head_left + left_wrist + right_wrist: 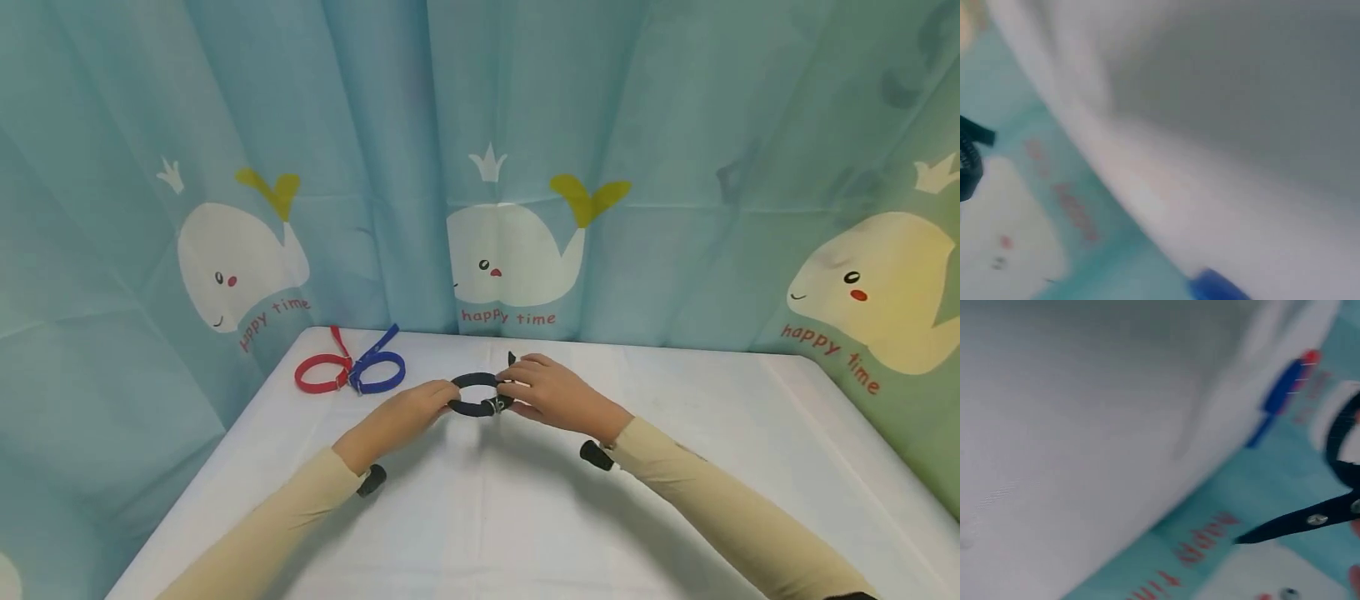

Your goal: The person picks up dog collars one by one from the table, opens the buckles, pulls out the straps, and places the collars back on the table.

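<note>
A black buckled collar (471,409), formed into a loop, is held a little above the white table. My left hand (397,421) pinches its left side, and my right hand (558,396) grips the right side near the metal ring and buckle. The collar's free end points up behind the right fingers. In the right wrist view that black strap end (1297,520) shows metal-rimmed holes, with fingertips at the frame's right edge. Only a bit of the collar (969,159) enters the left wrist view, where the left hand is not seen.
On the table (480,517), at its far left, lie a red collar (318,387) and a blue collar (382,387), side by side and touching, both looped. A light blue curtain (390,167) with printed whales hangs right behind the table's back edge.
</note>
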`<state>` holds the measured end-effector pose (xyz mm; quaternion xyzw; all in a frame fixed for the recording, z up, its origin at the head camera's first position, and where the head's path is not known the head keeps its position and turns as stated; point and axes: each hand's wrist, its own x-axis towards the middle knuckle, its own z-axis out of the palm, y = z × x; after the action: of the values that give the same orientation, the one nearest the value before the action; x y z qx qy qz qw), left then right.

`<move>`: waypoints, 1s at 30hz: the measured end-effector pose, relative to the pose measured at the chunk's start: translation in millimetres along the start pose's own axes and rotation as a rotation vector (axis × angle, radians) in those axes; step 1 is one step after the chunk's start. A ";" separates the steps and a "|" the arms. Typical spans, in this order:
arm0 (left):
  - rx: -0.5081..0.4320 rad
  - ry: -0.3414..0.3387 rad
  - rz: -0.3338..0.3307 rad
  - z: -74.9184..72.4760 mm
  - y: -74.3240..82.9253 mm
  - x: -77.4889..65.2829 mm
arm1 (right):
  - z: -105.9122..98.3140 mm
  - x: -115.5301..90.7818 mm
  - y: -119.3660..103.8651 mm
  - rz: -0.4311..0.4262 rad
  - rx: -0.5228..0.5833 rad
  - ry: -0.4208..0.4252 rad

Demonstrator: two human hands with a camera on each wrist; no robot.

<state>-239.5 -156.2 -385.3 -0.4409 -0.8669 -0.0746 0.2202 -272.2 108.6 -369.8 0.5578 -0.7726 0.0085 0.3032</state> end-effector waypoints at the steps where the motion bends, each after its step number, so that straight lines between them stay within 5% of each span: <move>1: -0.029 0.003 -0.008 -3.4 7.0 1.6 | -9.4 -3.0 -4.4 0.015 -0.006 0.027; 8: -0.175 -0.070 -0.114 -30.1 57.4 23.8 | -58.8 -16.3 -32.0 0.141 -0.028 0.108; 14: -0.072 0.144 -0.094 -45.5 92.3 43.2 | -82.9 -15.8 -48.2 0.186 -0.091 0.138; 17: -0.042 0.248 -0.095 -48.9 101.1 46.7 | -93.0 -16.3 -53.4 0.205 -0.070 0.181; 23: -0.198 0.381 -0.104 -50.5 109.0 42.0 | -102.7 -29.2 -56.4 0.293 0.053 0.265; 30: -0.316 0.335 -0.143 -48.9 116.0 33.8 | -108.7 -48.9 -62.6 0.377 0.243 0.277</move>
<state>-148.9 -77.6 -334.1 -0.3888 -0.8248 -0.2970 0.2833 -158.6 165.1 -324.8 0.4300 -0.8073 0.2336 0.3298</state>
